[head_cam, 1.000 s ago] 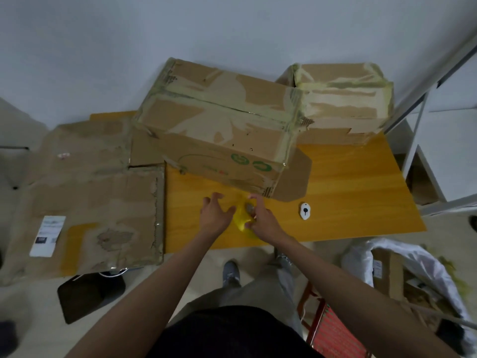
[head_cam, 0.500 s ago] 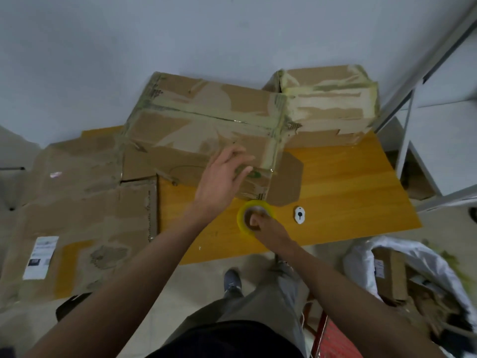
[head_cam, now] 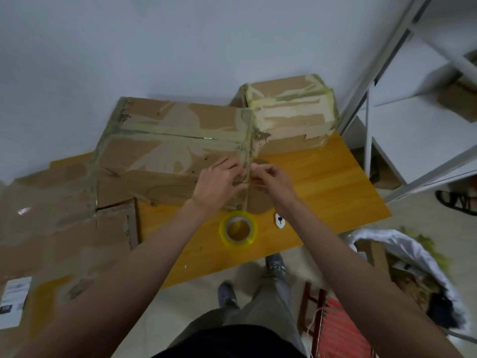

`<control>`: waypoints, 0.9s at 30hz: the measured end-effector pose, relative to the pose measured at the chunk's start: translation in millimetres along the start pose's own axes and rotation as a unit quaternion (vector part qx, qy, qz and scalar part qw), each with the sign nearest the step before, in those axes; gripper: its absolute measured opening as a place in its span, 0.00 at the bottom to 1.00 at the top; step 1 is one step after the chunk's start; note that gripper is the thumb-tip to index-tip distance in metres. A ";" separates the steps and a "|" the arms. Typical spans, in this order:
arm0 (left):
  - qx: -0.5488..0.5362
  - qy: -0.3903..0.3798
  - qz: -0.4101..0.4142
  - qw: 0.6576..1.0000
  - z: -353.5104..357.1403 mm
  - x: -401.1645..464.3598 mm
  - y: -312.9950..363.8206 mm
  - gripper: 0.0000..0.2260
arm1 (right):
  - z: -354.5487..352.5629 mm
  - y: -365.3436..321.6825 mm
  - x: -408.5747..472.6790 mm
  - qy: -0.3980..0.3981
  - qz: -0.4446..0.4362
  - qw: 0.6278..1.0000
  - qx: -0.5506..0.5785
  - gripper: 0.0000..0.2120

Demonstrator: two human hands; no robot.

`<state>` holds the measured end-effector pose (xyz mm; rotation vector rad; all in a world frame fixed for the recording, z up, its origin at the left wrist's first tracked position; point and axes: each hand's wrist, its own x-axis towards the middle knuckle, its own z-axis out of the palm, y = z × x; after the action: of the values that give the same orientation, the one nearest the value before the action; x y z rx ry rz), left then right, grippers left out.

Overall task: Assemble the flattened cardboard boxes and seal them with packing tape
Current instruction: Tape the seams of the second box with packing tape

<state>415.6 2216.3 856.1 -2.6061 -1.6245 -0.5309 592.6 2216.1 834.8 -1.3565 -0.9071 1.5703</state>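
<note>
Soft, even, rather dim indoor light covers the scene, with a cool grey cast on the wall (head_cam: 180, 47) behind the wooden table (head_cam: 322, 182) and no hard shadows, only a faint dark band where the large cardboard box (head_cam: 167, 140) meets that wall. A thin streak of glare runs along the tape on top of that box, and the yellow tape roll (head_cam: 238, 228) near the table's front edge shines slightly. Wide-angle bending bows the white shelf frame (head_cam: 382, 73) right of the table, and the picture is soft throughout, blurriest left of the table and at the lower corners
</note>
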 end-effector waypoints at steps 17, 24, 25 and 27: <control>0.078 -0.035 -0.150 0.985 2.6 13.1 46.5 0.18 | 10.6 -10.7 29.3 0.065 0.083 0.994 -0.011 0.10; 0.210 -0.114 -0.037 0.970 3.9 8.3 30.5 0.21 | 32.1 -15.0 25.3 0.144 -0.146 0.951 -0.231 0.20; 0.214 -0.130 -0.017 0.968 3.4 8.5 28.6 0.21 | 32.4 -13.3 23.0 0.138 -0.147 0.951 -0.237 0.21; 0.206 -0.153 0.005 0.967 -0.2 11.4 26.8 0.20 | 28.2 -8.6 22.1 0.115 -0.124 0.955 -0.244 0.23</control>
<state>443.6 2214.0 863.9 -2.4581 -1.5823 0.2080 564.8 2240.0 838.5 -1.6470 -1.3136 1.0060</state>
